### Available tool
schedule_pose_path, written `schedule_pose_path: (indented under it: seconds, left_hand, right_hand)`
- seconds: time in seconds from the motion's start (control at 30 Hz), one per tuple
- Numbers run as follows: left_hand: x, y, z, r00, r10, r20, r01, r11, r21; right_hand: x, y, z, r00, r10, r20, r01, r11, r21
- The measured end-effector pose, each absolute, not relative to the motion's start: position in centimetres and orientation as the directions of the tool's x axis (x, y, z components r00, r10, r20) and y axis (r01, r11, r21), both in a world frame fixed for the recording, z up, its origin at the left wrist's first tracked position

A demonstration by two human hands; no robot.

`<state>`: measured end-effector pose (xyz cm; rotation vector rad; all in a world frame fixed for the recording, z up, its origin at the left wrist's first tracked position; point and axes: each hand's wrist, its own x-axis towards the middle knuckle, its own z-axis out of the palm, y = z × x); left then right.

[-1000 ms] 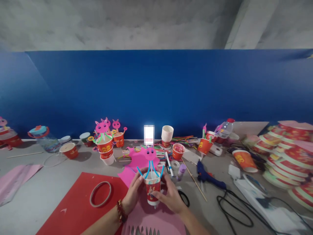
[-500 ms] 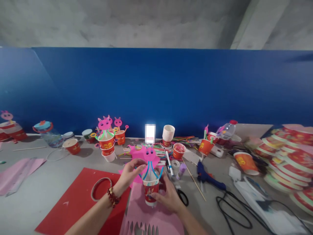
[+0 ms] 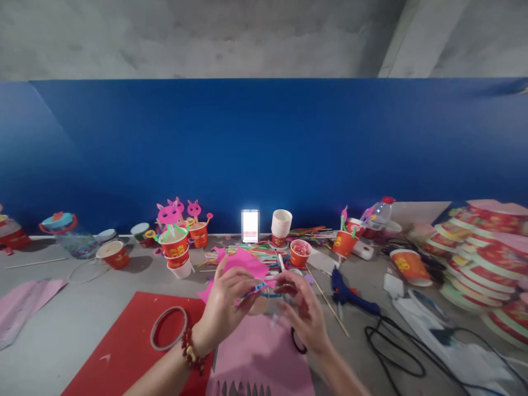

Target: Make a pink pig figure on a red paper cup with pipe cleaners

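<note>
My left hand (image 3: pixel 229 297) is closed on a paper cup (image 3: pixel 259 306), which is tipped so that a pale round end shows. Its blue-patterned edge sits at my fingertips, and the pink head seen on it before is mostly hidden. A blue strip (image 3: pixel 271 296) sticks out from the cup toward my right hand (image 3: pixel 303 308). That hand is beside the cup, its fingers curved and apart from the thumb, slightly blurred. Beneath lies a pink sheet (image 3: pixel 259 352). Behind my left hand is a bright pink cut-out sheet (image 3: pixel 247 261).
On the left, a roll of tape (image 3: pixel 169 328) rests on a red sheet (image 3: pixel 127 335). Finished-looking pink-headed cups (image 3: pixel 175 247) stand behind it. A blue glue gun (image 3: pixel 350 294) with its cord lies right, beside stacked red paper bowls (image 3: pixel 487 264). Scissors (image 3: pixel 297 341) sit under my right hand.
The cup was upright between both hands; now it is lifted and tipped over. My left hand has closed on it, and my right hand has come up off its side.
</note>
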<state>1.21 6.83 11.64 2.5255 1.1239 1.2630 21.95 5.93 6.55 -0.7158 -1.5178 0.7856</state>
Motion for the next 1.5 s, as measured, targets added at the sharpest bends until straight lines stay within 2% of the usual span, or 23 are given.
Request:
schedule_pose_path:
  seconds: [0.1,0.17,0.23,0.3,0.47,0.7,0.87,1.0,1.23,1.4,1.5]
  left_hand:
    - [1.1,5.8,12.4,0.468,0.542,0.699,0.583,-0.783,0.217]
    - [0.9,5.2,12.6,0.485,0.492,0.723,0.598,-0.790,0.136]
    - [0.7,4.8,12.7,0.500,0.466,0.730,0.608,-0.789,0.088]
    - [0.6,4.5,12.7,0.514,0.463,0.723,0.611,-0.788,0.070]
    - [1.0,4.4,12.6,0.486,0.484,0.728,0.598,-0.791,0.127]
    - [1.7,4.7,12.7,0.447,0.476,0.758,0.551,-0.814,0.186]
    - [1.5,4.7,12.5,0.501,0.432,0.750,0.521,-0.842,0.137]
    - [1.4,4.5,12.3,0.522,0.407,0.749,0.507,-0.855,0.112]
    - [1.7,4.6,12.4,0.448,0.441,0.778,0.524,-0.834,0.172]
    - [2.4,4.4,12.7,0.372,0.467,0.802,0.502,-0.828,0.249]
    - [2.6,4.2,12.8,0.401,0.476,0.783,0.455,-0.845,0.281]
  right_hand:
    - [22.4,5.1,9.9,-0.169,0.670,0.723,0.130,0.742,-0.658]
    - [22.6,4.6,11.2,-0.224,0.559,0.798,0.139,0.829,-0.542]
    - [22.7,4.3,11.7,-0.242,0.511,0.825,0.123,0.860,-0.496]
    - [22.6,4.1,11.7,-0.238,0.515,0.823,0.111,0.856,-0.504]
    - [22.3,4.0,11.8,-0.249,0.506,0.826,0.094,0.861,-0.500]
    - [22.7,3.7,11.8,-0.318,0.364,0.875,0.117,0.931,-0.345]
    - [22.7,3.6,11.9,-0.285,0.434,0.855,0.089,0.900,-0.427]
    - [22.3,3.6,11.9,-0.282,0.387,0.878,0.089,0.922,-0.377]
    - [22.1,3.7,10.9,-0.263,0.292,0.919,0.150,0.954,-0.261]
    - [21.9,3.6,11.3,-0.225,0.265,0.938,0.154,0.960,-0.234]
    - [21.9,3.6,11.6,-0.227,0.264,0.938,0.145,0.961,-0.235]
